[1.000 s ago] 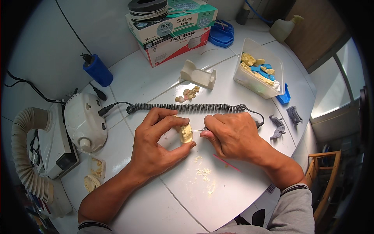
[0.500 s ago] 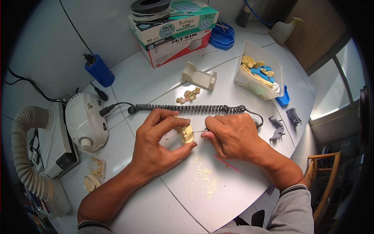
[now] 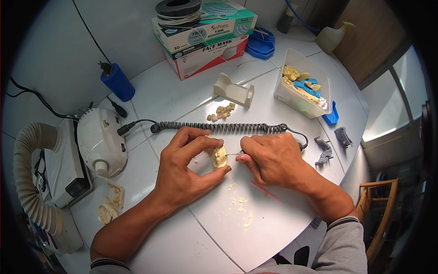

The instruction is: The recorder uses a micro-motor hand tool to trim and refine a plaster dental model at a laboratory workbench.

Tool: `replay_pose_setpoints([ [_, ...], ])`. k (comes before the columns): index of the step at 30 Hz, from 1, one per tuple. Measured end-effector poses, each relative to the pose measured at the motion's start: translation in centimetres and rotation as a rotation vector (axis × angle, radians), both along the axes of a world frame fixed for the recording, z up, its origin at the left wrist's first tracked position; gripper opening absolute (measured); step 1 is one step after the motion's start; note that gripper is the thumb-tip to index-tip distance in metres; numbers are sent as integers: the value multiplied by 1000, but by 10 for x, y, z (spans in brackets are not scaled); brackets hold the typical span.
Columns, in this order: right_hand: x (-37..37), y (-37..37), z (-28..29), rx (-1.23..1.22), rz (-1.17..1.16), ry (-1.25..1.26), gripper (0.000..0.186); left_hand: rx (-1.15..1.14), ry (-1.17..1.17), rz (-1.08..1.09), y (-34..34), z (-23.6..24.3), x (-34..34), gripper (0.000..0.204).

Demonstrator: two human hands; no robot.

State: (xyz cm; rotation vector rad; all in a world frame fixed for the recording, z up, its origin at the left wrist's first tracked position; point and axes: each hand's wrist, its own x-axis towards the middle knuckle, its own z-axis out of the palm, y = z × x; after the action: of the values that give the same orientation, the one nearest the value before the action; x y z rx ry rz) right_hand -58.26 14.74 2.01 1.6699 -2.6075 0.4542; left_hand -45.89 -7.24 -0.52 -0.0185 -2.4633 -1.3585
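Observation:
Between thumb and fingers, my left hand (image 3: 186, 169) grips a small pale-yellow plaster dental model (image 3: 220, 157) above the white tiled table. My right hand (image 3: 276, 160) is closed around a rotary handpiece, mostly hidden by the fingers. Its thin metal bur (image 3: 233, 154) points left and meets the model's right side. From the handpiece a coiled black cord (image 3: 219, 127) runs behind both hands to a white control unit (image 3: 101, 144) at the left. Pale shavings (image 3: 239, 203) lie on the table below the model.
A pink stick (image 3: 267, 192) lies beneath my right forearm. Loose tooth-shaped pieces (image 3: 221, 112) and a cream cradle stand (image 3: 233, 91) are beyond the cord. At the right are a plastic tub (image 3: 303, 105) of plaster scraps and grey curved pieces (image 3: 324, 152). A ribbed hose (image 3: 25, 178) bends at far left.

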Motion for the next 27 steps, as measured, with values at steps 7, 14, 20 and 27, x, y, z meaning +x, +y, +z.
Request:
replay_pose_setpoints([
  [7, 0, -1, -1, -4, 0, 2, 38, -7, -5, 3, 0, 1, 0, 48],
  [14, -1, -1, 1, 5, 6, -6, 37, 1, -5, 3, -1, -1, 0, 48],
  [20, 1, -1, 0, -7, -12, 1, 37, -5, -1, 5, 1, 1, 0, 47],
  [27, 1, -2, 1, -2, -9, -1, 37, 7, -5, 5, 1, 0, 0, 48],
])
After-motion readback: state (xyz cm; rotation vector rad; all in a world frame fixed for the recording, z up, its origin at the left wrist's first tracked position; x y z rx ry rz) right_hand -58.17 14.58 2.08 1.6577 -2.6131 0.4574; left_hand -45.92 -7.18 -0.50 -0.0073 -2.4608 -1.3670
